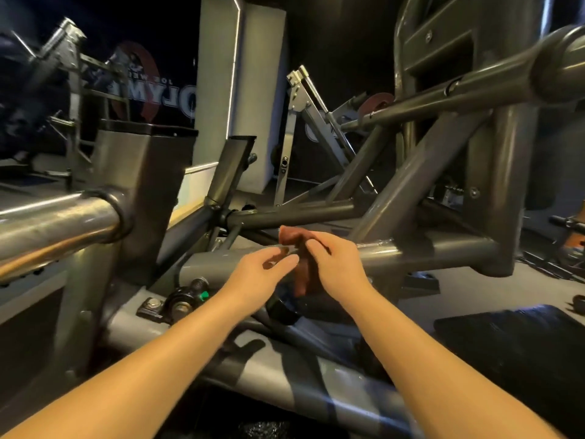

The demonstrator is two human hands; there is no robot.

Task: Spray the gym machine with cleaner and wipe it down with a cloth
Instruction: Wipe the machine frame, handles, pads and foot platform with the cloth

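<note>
From the head view, the right hand (335, 264) pinches a reddish-brown cloth (294, 237) hanging before a grey frame tube (411, 248) of the gym machine (487, 191), while the left hand (256, 270) has loosely curled fingers (289, 260) at its edge, grip impossible to tell

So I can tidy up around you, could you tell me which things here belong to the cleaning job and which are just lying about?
For the job:
reddish cloth, held between left hand and right hand
grey machine frame
No spray bottle plainly shows.

Just lying about:
black mat
red weight plate
silver machine behind
</note>
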